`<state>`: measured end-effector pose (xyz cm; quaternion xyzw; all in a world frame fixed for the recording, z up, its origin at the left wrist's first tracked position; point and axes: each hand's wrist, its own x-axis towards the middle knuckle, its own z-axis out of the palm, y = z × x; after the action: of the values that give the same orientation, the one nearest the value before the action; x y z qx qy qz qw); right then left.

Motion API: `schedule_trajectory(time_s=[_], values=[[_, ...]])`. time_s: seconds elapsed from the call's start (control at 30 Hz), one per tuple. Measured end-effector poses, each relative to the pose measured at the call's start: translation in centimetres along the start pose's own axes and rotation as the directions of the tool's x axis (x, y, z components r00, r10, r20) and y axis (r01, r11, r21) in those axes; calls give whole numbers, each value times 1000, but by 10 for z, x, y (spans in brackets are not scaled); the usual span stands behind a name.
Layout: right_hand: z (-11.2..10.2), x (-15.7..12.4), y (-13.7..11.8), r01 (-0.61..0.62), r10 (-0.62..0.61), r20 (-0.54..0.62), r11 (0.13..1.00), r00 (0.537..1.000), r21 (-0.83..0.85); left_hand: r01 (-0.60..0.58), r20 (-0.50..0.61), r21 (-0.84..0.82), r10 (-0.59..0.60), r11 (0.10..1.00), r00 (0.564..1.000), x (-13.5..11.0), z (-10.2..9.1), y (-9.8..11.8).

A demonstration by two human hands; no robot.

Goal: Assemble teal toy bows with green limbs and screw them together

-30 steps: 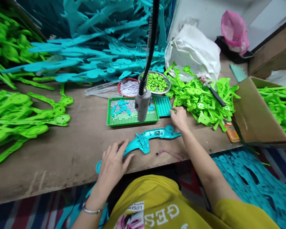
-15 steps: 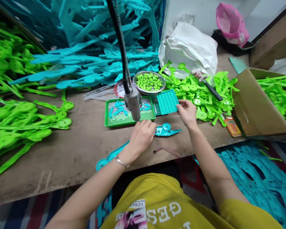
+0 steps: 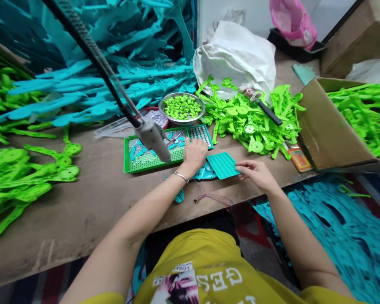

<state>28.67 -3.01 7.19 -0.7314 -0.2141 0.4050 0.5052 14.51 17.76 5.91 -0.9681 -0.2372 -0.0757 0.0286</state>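
Looking down from head height onto a worn brown wooden workbench (image 3: 91,202), with a person in a yellow printed shirt seated at its near edge. The landmark is a green perforated plastic sorting tray (image 3: 152,150) near the bench's middle, scattered with small teal bits. The left hand (image 3: 194,154), a thin silver bracelet at its wrist, lies palm down at the tray's right end, fingers spread loosely; what it grips, if anything, cannot be told. Under that hand and just in front of the tray lies a long teal moulded plastic shell (image 3: 205,172), mostly hidden. The right hand (image 3: 256,172) is to the right of the tray, its fingertips pinching the edge of a small teal square gridded plastic plate (image 3: 223,165), which rests tilted on the teal shell. Thin red and blue wires (image 3: 215,198) trail in front of the shell. A grey powered screwdriver (image 3: 153,139) on a black cable hangs slanted over the tray. Behind the tray sits a round metal bowl of small lime-green pieces (image 3: 181,107). Right of the tray spreads a heap of lime-green plastic parts (image 3: 250,122), and beyond it an open brown cardboard box (image 3: 323,126).
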Motion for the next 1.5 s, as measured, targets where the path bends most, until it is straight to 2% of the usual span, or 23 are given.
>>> schedule_trajectory(time_s=[0.13,0.23,0.4,0.53,0.73,0.87,0.97,1.07,1.2,1.27,1.5], values=[[0,5,5,70,-58,139,994,989,-82,-30,-5,27,31,999,1000,2,4,-1],[-3,9,8,162,-129,186,971,974,-175,-68,-18,55,69,996,997,4,9,-2],[-10,16,3,357,-285,240,862,928,-359,-113,-50,90,118,990,992,5,14,-4],[-10,22,-6,470,-364,311,776,878,-420,-132,-71,107,140,985,988,7,9,-7],[15,51,-7,587,-424,422,693,801,-419,-160,-63,131,169,978,984,14,-4,-10],[38,68,-7,628,-455,437,620,776,-470,-165,-48,119,172,979,984,14,-10,-9],[44,69,-11,646,-477,435,583,763,-493,-176,-18,120,180,977,984,12,-13,-9],[45,72,-10,625,-495,384,586,780,-515,-186,7,112,186,976,982,11,-15,-8],[45,85,1,511,-452,243,714,859,-480,-183,36,98,180,978,983,7,-14,-8],[46,90,6,479,-436,202,757,877,-443,-183,54,95,178,979,982,5,-12,-8],[37,95,10,419,-417,128,749,900,-513,-202,83,99,194,974,977,1,-2,-3]])
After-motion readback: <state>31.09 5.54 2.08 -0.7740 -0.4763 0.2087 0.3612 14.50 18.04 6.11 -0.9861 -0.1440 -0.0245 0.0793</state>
